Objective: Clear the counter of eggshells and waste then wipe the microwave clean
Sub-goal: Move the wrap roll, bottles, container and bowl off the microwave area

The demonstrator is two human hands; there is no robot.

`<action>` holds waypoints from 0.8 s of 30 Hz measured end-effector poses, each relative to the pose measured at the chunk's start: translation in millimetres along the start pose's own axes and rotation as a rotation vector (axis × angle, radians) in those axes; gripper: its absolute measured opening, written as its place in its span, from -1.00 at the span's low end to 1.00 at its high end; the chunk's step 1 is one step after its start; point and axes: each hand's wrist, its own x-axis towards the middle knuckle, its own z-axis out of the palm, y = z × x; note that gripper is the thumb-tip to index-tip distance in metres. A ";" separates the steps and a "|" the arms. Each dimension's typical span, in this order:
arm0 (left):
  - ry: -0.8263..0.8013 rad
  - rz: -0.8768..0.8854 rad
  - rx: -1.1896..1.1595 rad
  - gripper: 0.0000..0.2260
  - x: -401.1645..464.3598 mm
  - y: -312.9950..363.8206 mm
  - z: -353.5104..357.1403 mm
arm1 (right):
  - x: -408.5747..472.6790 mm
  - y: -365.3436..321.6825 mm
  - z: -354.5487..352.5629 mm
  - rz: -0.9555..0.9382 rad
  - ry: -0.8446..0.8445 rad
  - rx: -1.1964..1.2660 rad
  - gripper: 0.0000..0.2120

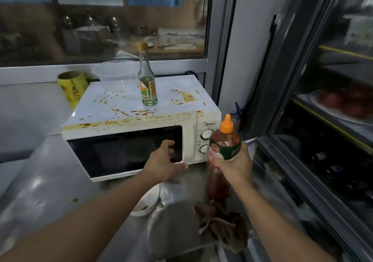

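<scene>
The microwave (141,108) is unwiped, sauce streaking its top, while the left hand (164,160) curls at its door edge and the right hand (234,165) grips a sauce bottle (224,150), cloth (222,225) idle on the worktop (60,181).

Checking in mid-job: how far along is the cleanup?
Looks done: no eggshells visible on the counter. In hand: right hand grips the sauce bottle; left hand holds the microwave door edge. Left: sauce splatters on top, dirty dish, cloth unused.
</scene>
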 end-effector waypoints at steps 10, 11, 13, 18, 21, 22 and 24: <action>0.150 0.053 -0.099 -0.29 -7.6 15.6 -65.3 | -0.9 -102.2 4.3 -0.133 -0.052 -0.022 -0.37; 0.169 0.063 -0.105 -0.30 -5.3 17.1 -73.2 | -0.5 -111.0 5.7 -0.137 -0.054 -0.032 -0.36; 0.212 0.092 -0.108 -0.32 1.6 19.3 -89.4 | 0.6 -127.3 8.5 -0.146 -0.056 -0.051 -0.35; 0.265 0.137 -0.127 -0.33 31.8 25.2 -127.2 | 2.1 -162.7 12.5 -0.141 -0.036 -0.073 -0.34; 0.276 0.154 -0.143 -0.34 56.8 29.8 -143.8 | 3.5 -181.1 16.1 -0.139 0.003 -0.085 -0.34; 0.281 0.160 -0.146 -0.34 65.3 31.6 -148.1 | 3.8 -186.4 17.9 -0.135 0.011 -0.081 -0.34; 0.293 0.171 -0.142 -0.34 82.2 35.3 -155.8 | 4.1 -195.0 22.1 -0.125 0.025 -0.081 -0.32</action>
